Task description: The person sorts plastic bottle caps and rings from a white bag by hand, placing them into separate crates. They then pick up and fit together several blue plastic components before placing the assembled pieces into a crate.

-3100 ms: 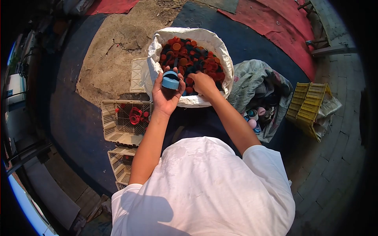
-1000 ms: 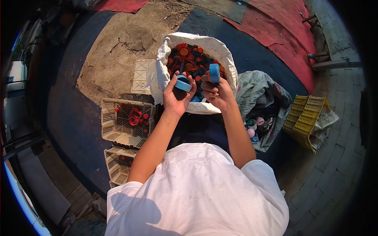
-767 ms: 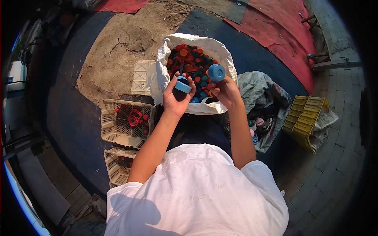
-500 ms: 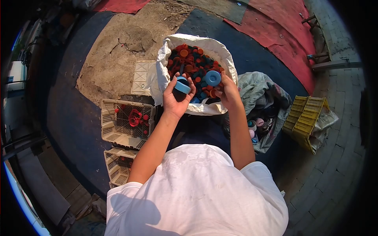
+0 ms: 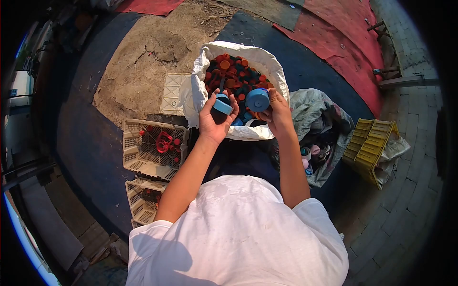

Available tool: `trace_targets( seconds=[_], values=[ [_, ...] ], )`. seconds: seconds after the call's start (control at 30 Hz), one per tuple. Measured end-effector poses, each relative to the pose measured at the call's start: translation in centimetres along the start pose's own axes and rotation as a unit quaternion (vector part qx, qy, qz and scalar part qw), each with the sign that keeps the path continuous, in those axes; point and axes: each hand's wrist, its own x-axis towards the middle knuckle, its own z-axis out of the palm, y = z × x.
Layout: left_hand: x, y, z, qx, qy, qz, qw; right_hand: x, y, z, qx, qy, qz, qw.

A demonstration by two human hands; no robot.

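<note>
Left hand (image 5: 213,124): cradling blue plastic (image 5: 223,107), probably for support.
Right hand (image 5: 278,112): we pinch a round lid (image 5: 257,100) edgewise, likely baring its face.

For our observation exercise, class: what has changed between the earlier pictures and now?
The right hand has risen from the white sack with a blue cap and turned its flat face into view. The left hand still holds its blue piece; the beige crate stayed put.

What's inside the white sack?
The white sack holds red, orange, dark and blue plastic caps. Anything deeper is covered; the left hand and right hand hide part too.
</note>
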Motion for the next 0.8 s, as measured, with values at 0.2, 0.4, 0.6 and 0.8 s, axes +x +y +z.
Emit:
trace_targets(
  seconds=[0.2, 0.4, 0.6, 0.8],
  values=[
    [-1.0, -0.7, 1.2, 0.024, -0.003, 0.004, 1.0, -2.0, 0.1, 4.0, -0.421, -0.009, -0.391, 0.819],
    [-1.2, -1.1, 0.6, -0.004, -0.129, -0.048, 0.99, -3.0, 2.6, 4.7, -0.522, -0.05, -0.444, 0.726],
    [-1.9, -1.3, 1.0, -0.022, -0.1, -0.037, 0.994, -3.7, 3.7, 5.1, -0.572, -0.083, -0.493, 0.65],
    [-1.8, -1.4, -0.4, -0.046, -0.085, -0.042, 0.994, -4.4, 4.7, 6.0, -0.594, -0.085, -0.473, 0.645]
  ],
)
